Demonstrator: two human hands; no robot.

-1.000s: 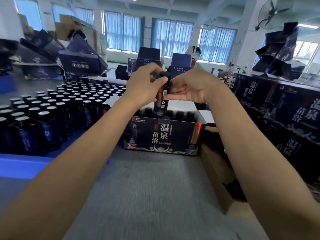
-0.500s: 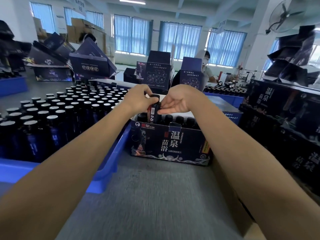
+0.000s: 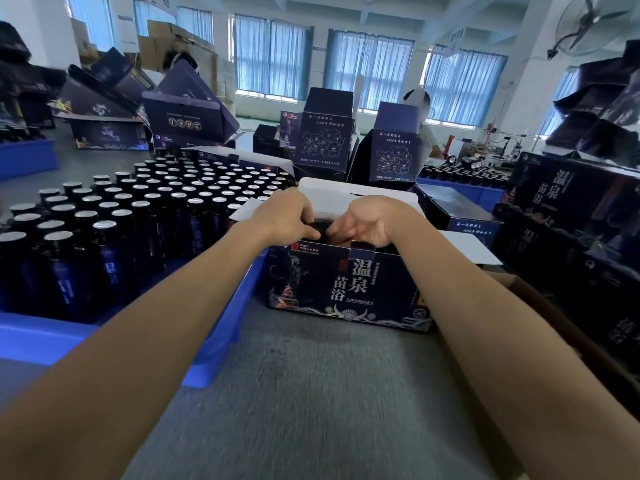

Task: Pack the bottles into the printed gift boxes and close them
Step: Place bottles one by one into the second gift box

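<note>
An open printed gift box (image 3: 346,289), dark blue with white characters, stands on the grey table, its white flaps raised. Both hands are at its top opening. My left hand (image 3: 289,213) grips the dark cap of a bottle (image 3: 320,226) that is sunk into the box. My right hand (image 3: 372,221) holds the same bottle from the right, its fingers curled down inside the box. The bottle's body and the box's other contents are hidden. Several loose dark bottles (image 3: 145,216) with shiny caps stand in a blue tray (image 3: 45,336) on the left.
Closed printed boxes (image 3: 571,216) are stacked at the right, with a brown carton (image 3: 554,313) beside my right arm. More open boxes (image 3: 325,140) stand behind, and a person (image 3: 420,109) is at the far side. Grey table surface (image 3: 311,393) lies in front.
Both hands have lowered the bottle from above the box down into it; only its cap now shows between my fingers.
</note>
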